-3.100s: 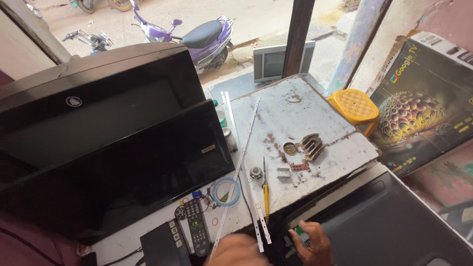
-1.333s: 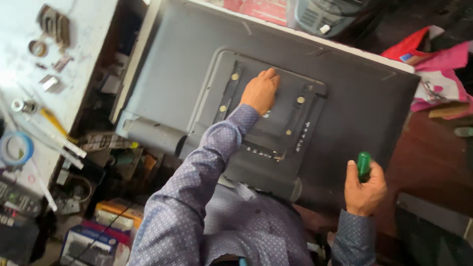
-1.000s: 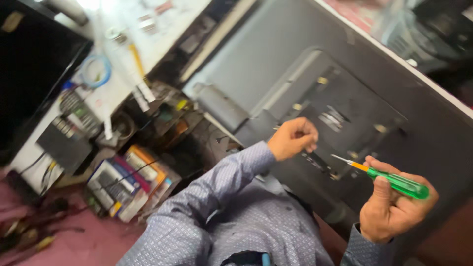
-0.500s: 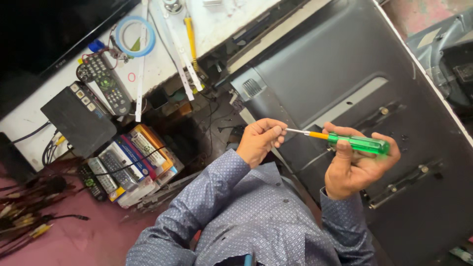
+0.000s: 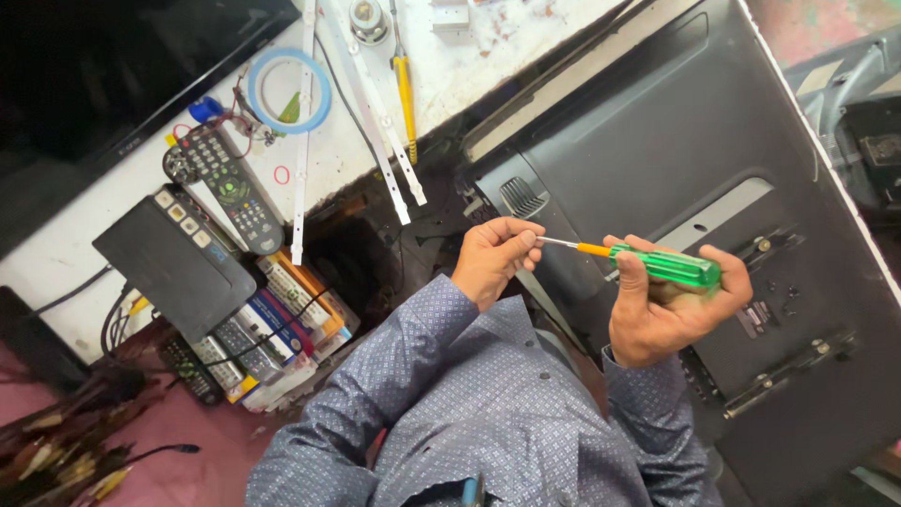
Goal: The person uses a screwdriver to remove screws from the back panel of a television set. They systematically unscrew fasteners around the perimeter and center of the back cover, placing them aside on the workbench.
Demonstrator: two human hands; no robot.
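Observation:
My right hand (image 5: 668,302) grips the green clear handle of a screwdriver (image 5: 657,263), held level above the grey back of a flat television (image 5: 741,141). My left hand (image 5: 497,255) pinches the metal tip of the screwdriver's shaft between its fingertips. Both hands hover over the television's back, near its lower left corner. The television lies face down, with several screws and metal mounting brackets (image 5: 788,376) on its back panel. My blue patterned shirt sleeves fill the bottom of the view.
A white worktable (image 5: 488,56) holds a black remote (image 5: 225,188), a blue tape ring (image 5: 282,89), white strips (image 5: 375,141) and a yellow tool (image 5: 405,89). A black box (image 5: 174,263) and stacked small boxes (image 5: 282,319) sit left. Cables lie at the bottom left.
The view swung from the worktable to the television's back. My right hand raised the green screwdriver off the panel, and my left hand left the panel and took hold of its tip.

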